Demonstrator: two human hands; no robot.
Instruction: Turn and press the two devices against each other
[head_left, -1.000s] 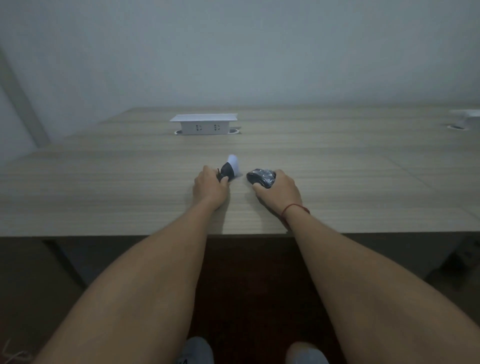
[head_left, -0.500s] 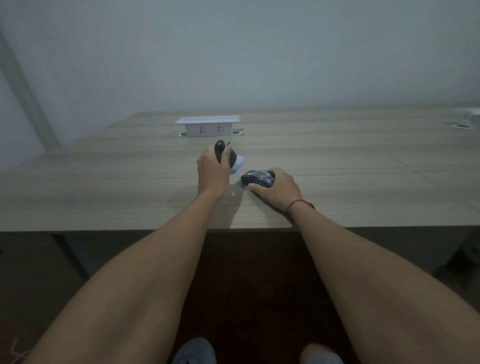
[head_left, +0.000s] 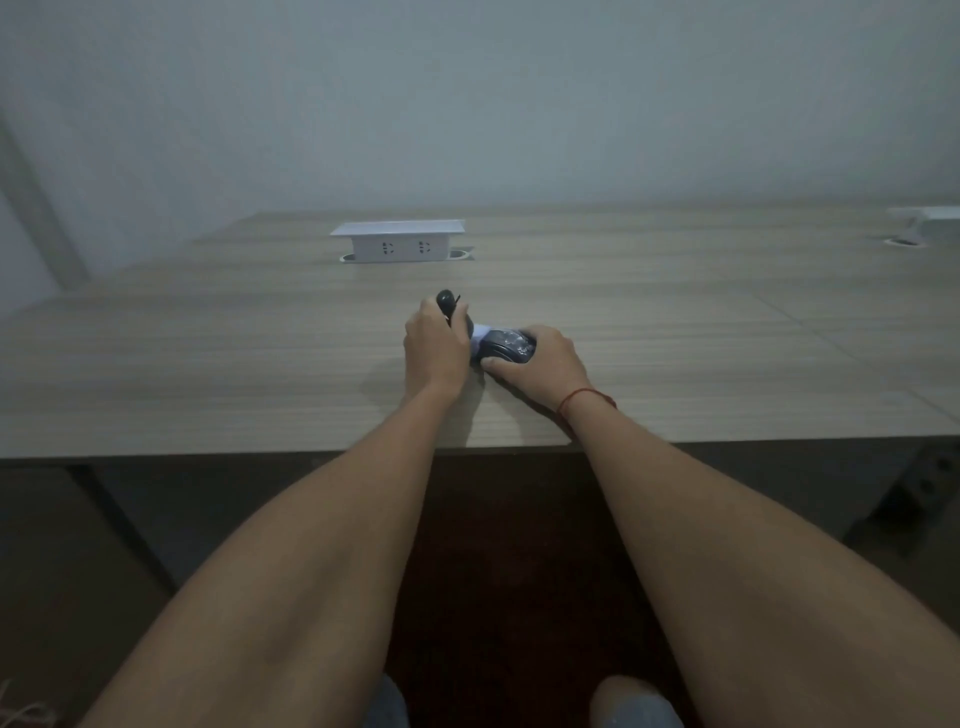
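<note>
No brand, label or writing is readable on anything here; the light is dim and the markings on the dark mouse (head_left: 506, 349) are too small to make out.

Your left hand (head_left: 435, 347) is curled round a small dark rounded object (head_left: 445, 302), which sticks up above the knuckles, raised off the bench (head_left: 208, 364). Your right hand (head_left: 535, 366) grips the dark mouse, fingers and thumb wrapped about its sides; whether it rests on the bench surface or is just above it, I cannot tell. Between the two hands a small pale piece (head_left: 480, 332) shows, partly hidden by both; what it is cannot be told.

Farther back on the bench stands a white pop-up socket box (head_left: 399, 245) with two outlets facing you, well apart from the hands. A second white box (head_left: 930, 226) sits at the far right edge. A red string (head_left: 584, 397) circles your right wrist.
</note>
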